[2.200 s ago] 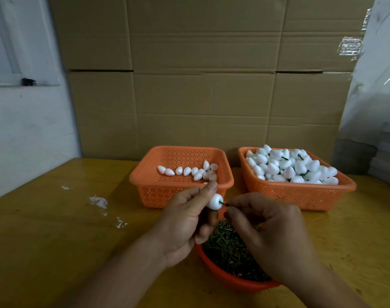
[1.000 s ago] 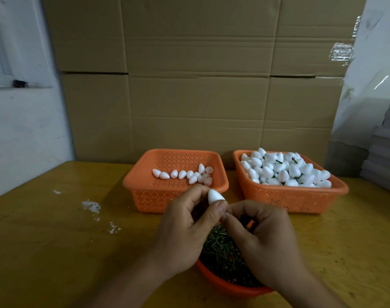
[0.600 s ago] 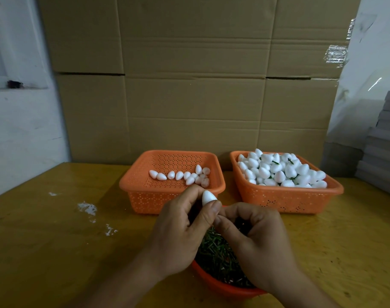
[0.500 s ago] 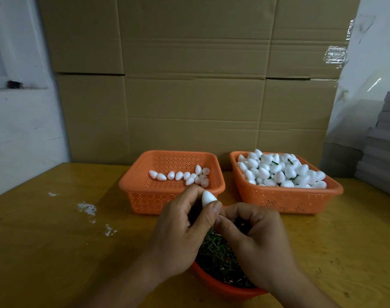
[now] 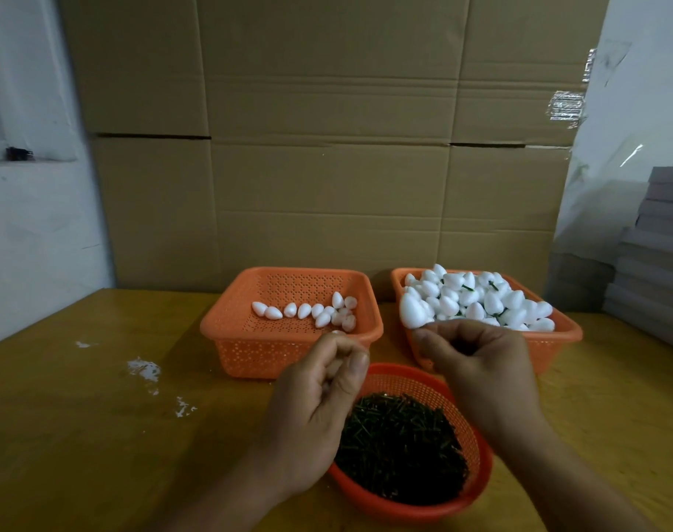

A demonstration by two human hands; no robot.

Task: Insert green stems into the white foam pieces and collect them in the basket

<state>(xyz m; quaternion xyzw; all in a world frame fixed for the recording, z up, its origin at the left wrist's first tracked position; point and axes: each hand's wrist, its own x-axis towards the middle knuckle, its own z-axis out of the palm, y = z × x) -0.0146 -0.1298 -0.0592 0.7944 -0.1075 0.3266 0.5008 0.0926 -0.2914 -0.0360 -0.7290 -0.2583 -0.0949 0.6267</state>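
Two hands work above three orange containers on a yellow wooden table (image 5: 77, 435).

The left basket (image 5: 227, 324), square and perforated, holds a sparse row of small egg-shaped white foam pieces (image 5: 308, 311); the right basket (image 5: 565, 334), of the same lattice plastic, is heaped with foam pieces with stems (image 5: 480, 299), short green stems showing between them. A round mesh bowl (image 5: 480, 466) nearest the camera is filled with a dark tangle of thin green stems (image 5: 400, 447). The right hand (image 5: 484, 370) pinches one foam piece (image 5: 411, 311) between thumb and forefinger at the right basket's near rim; its stem cannot be seen. The left hand (image 5: 319, 401) is loosely curled over the bowl's edge, fingertips drawn together; whether it holds anything cannot be told. Stacked cardboard boxes (image 5: 327, 147) form the backdrop, and white flecks (image 5: 145, 368) dot the tabletop.
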